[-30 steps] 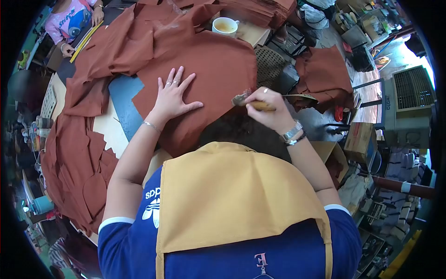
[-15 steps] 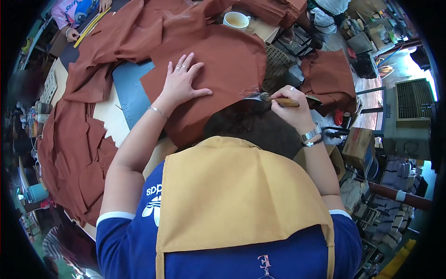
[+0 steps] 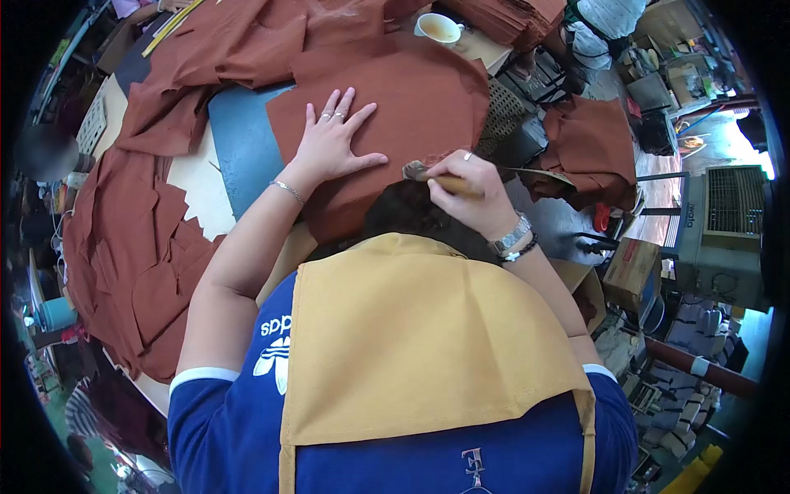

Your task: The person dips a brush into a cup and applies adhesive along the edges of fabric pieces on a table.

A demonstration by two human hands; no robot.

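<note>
A large reddish-brown sheet, leather-like, lies spread before me. My left hand rests flat on it with fingers spread. In my right hand is a brush with a wooden handle; its pale head touches the sheet near the lower right edge. Glossy wet-looking marks show beside the brush head. Below that edge is a dark surface, partly hidden by my right hand and the yellow apron. Under the sheet's left side a blue-grey board shows.
A white cup with yellowish liquid stands at the back. More reddish-brown pieces are heaped at left, and others hang at right. A yellow ruler-like strip lies far left, near another person's arm. A cardboard box stands at right.
My right hand has moved left with the brush along the sheet's lower edge. My left hand stays flat on the sheet. The view has shifted slightly.
</note>
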